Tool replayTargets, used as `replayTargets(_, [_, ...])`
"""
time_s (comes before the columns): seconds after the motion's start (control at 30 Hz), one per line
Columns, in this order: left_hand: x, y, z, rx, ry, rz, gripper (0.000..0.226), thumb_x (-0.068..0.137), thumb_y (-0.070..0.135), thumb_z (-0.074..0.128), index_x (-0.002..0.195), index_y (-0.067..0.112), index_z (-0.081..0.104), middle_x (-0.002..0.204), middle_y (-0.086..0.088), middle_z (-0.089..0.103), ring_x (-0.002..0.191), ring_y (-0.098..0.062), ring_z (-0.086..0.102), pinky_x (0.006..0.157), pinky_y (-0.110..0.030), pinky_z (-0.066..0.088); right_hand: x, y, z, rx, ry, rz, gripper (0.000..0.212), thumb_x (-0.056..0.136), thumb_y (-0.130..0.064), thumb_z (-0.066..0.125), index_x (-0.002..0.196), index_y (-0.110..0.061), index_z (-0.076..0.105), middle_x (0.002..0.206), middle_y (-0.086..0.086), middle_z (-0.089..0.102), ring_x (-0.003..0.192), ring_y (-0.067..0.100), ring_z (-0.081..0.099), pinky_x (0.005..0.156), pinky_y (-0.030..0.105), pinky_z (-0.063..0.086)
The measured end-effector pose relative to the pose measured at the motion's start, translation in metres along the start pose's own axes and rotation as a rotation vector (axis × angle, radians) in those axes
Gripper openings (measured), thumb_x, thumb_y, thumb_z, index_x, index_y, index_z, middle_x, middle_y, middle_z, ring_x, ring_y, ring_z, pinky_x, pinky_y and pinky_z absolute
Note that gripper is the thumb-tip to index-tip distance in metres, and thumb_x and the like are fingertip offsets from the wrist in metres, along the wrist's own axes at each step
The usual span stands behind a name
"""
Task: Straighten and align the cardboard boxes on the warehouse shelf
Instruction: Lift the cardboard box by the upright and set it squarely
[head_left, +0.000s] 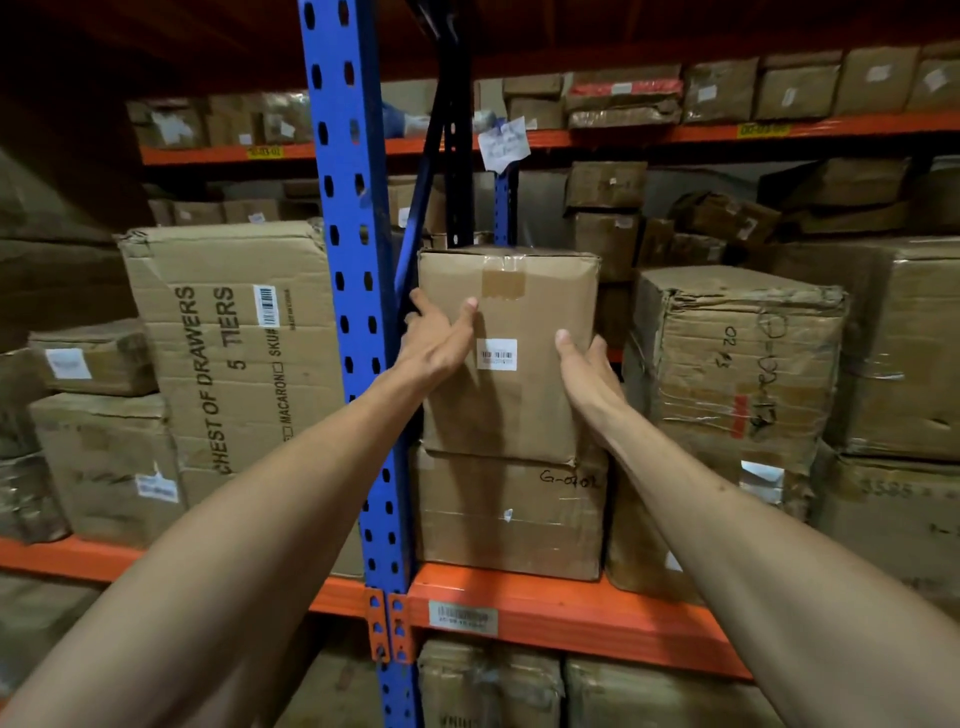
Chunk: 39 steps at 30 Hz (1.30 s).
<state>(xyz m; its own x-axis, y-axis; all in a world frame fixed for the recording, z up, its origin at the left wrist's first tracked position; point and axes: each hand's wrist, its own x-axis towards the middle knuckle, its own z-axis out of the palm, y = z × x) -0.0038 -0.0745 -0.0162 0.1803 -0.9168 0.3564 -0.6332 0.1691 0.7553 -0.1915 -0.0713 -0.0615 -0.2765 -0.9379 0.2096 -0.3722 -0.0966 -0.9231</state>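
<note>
A tall cardboard box (511, 312) with a white barcode label stands on top of a lower box (511, 514) marked "G-0402", right of the blue upright. My left hand (434, 345) wraps the upper box's left front edge, thumb on the front face. My right hand (584, 379) presses flat against its right front edge. The upper box sits slightly turned on the lower one. Both boxes rest on the orange shelf beam (571, 618).
The blue upright post (353, 312) stands just left of the stack. A big "CHEST OF DRAWERS" box (234, 353) is left of the post. A crumpled taped box (732, 364) sits close on the right. More boxes fill the shelves behind and below.
</note>
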Motion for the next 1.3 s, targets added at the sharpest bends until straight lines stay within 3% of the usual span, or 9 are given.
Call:
replayTargets(0.47, [-0.102, 0.012, -0.043, -0.005, -0.084, 0.085, 0.096, 0.101, 0.064, 0.036, 0.161, 0.007, -0.013, 0.167, -0.026, 0.019, 0.148, -0.043, 0.032, 0.12, -0.057, 0.029, -0.097, -0.011, -0.032, 0.228, 0.073, -0.021, 0.087, 0.103, -0.066, 0.04, 0.169, -0.015, 0.017, 0.171, 0.008, 0.033, 0.155, 0.031, 0.033, 0.125, 0.046, 0.027])
replayTargets(0.63, [-0.133, 0.026, -0.062, 0.023, -0.101, 0.111, 0.104, 0.1, 0.059, 0.049, 0.16, 0.011, -0.021, 0.159, -0.027, 0.035, 0.14, -0.042, 0.046, 0.116, -0.054, 0.038, -0.118, -0.004, -0.045, 0.314, 0.011, 0.013, 0.119, 0.074, -0.089, 0.041, 0.169, -0.023, 0.018, 0.171, 0.006, 0.034, 0.155, 0.032, 0.036, 0.126, 0.055, 0.028])
replayTargets(0.77, [-0.13, 0.033, -0.066, 0.137, -0.036, 0.187, 0.133, 0.087, 0.05, 0.076, 0.153, 0.025, -0.037, 0.14, -0.03, 0.051, 0.122, -0.042, 0.057, 0.106, -0.052, 0.044, -0.106, 0.008, -0.05, 0.365, -0.034, 0.012, 0.099, 0.085, -0.07, 0.04, 0.169, -0.023, 0.019, 0.172, 0.004, 0.031, 0.155, 0.028, 0.035, 0.126, 0.054, 0.029])
replayTargets(0.83, [-0.127, 0.039, -0.067, 0.232, 0.006, 0.246, 0.135, 0.083, 0.048, 0.08, 0.155, 0.03, -0.033, 0.147, -0.034, 0.042, 0.125, -0.047, 0.054, 0.106, -0.056, 0.042, -0.091, 0.021, -0.05, 0.393, -0.055, 0.013, 0.093, 0.087, -0.068, 0.042, 0.168, -0.027, 0.022, 0.169, 0.003, 0.037, 0.152, 0.027, 0.039, 0.125, 0.054, 0.032])
replayTargets(0.93, [-0.117, 0.051, -0.072, 0.54, 0.065, 0.378, 0.128, 0.083, 0.054, 0.078, 0.16, 0.034, -0.022, 0.165, -0.032, 0.008, 0.146, -0.05, 0.031, 0.115, -0.06, 0.034, -0.079, 0.041, -0.044, 0.59, -0.044, 0.094, 0.113, 0.066, -0.089, 0.058, 0.159, -0.028, 0.042, 0.156, 0.003, 0.056, 0.143, 0.027, 0.053, 0.12, 0.054, 0.039])
replayTargets(1.0, [-0.108, 0.057, -0.075, 0.736, 0.067, 0.488, 0.12, 0.083, 0.059, 0.074, 0.163, 0.033, -0.012, 0.168, -0.024, -0.015, 0.155, -0.046, 0.002, 0.125, -0.06, 0.01, -0.083, 0.066, -0.031, 0.821, 0.043, 0.223, 0.108, 0.058, -0.084, 0.061, 0.148, -0.025, 0.054, 0.144, 0.007, 0.066, 0.131, 0.03, 0.063, 0.115, 0.057, 0.045])
replayTargets(1.07, [-0.1, 0.063, -0.077, 0.886, 0.024, 0.598, 0.114, 0.086, 0.059, 0.071, 0.165, 0.027, -0.005, 0.168, -0.02, -0.024, 0.156, -0.04, -0.015, 0.124, -0.054, -0.009, -0.115, 0.077, -0.017, 1.047, 0.144, 0.381, 0.11, 0.061, -0.084, 0.056, 0.155, -0.028, 0.049, 0.157, 0.007, 0.055, 0.142, 0.031, 0.054, 0.121, 0.059, 0.035])
replayTargets(1.17, [-0.084, 0.074, -0.081, 0.935, -0.13, 0.606, 0.111, 0.088, 0.056, 0.07, 0.165, 0.018, -0.001, 0.172, -0.016, -0.008, 0.158, -0.032, -0.009, 0.126, -0.048, -0.009, -0.162, 0.076, 0.006, 1.318, 0.147, 0.653, 0.094, 0.091, -0.075, 0.038, 0.169, -0.024, 0.02, 0.175, 0.011, 0.02, 0.161, 0.034, 0.021, 0.129, 0.059, 0.011])
replayTargets(1.3, [-0.071, 0.099, -0.082, 0.753, -0.328, 0.445, 0.105, 0.079, 0.089, 0.044, 0.162, 0.026, 0.028, 0.166, -0.012, 0.031, 0.149, -0.036, 0.032, 0.12, -0.054, 0.024, -0.169, 0.069, 0.042, 1.71, 0.026, 0.716, 0.088, 0.1, -0.072, 0.027, 0.17, -0.018, 0.012, 0.177, 0.014, 0.01, 0.163, 0.034, 0.009, 0.129, 0.059, 0.006])
